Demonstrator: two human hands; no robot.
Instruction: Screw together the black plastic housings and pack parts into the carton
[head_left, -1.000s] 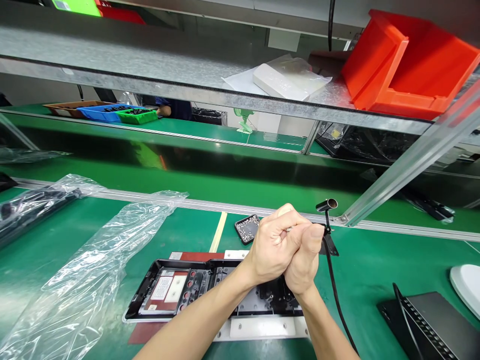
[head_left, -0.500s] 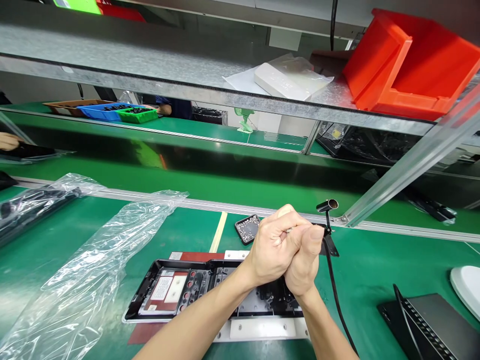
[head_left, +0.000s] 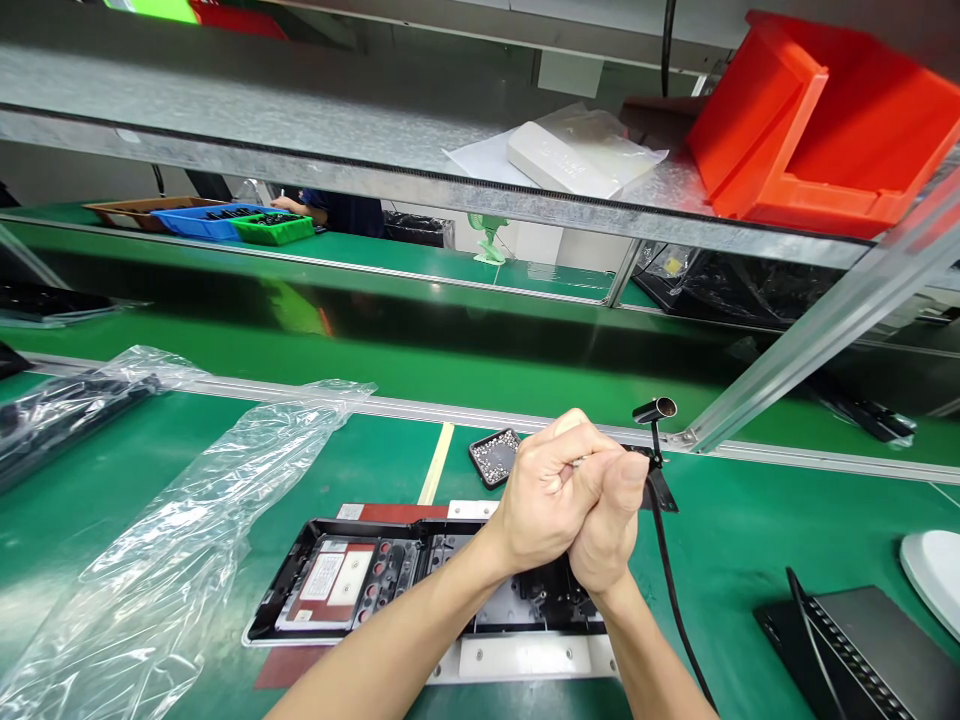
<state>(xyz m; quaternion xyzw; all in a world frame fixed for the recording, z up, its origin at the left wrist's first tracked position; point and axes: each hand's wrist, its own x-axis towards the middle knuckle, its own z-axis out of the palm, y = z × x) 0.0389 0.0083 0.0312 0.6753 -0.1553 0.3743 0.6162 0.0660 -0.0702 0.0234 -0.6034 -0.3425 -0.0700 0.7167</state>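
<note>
My left hand (head_left: 551, 490) and my right hand (head_left: 609, 525) are pressed together, fingers closed, above the right part of a black plastic housing (head_left: 300, 560). A tiny pale bit of something shows between the fingers, too small to name. Whatever else they enclose is hidden. The housing lies open side up over a white fixture (head_left: 525, 656) with screws in it, and my forearms cover part of it. Just behind my hands sits a small black tray (head_left: 495, 458) of tiny metal parts, likely screws. Beside my right hand stands a metal tube holder (head_left: 655, 410) on a black bracket.
A black cable (head_left: 671, 590) runs down right of my hands. Clear plastic bags (head_left: 187, 530) lie at left. A black slotted part (head_left: 874, 640) and a white round object (head_left: 934, 575) are at right. Overhead is a metal shelf (head_left: 337, 150) with a red bin (head_left: 765, 150).
My hands keep the same clasped pose. In the background, a co-worker's hand has shifted near the green bin, and another hand at the far left has gone out of view.
</note>
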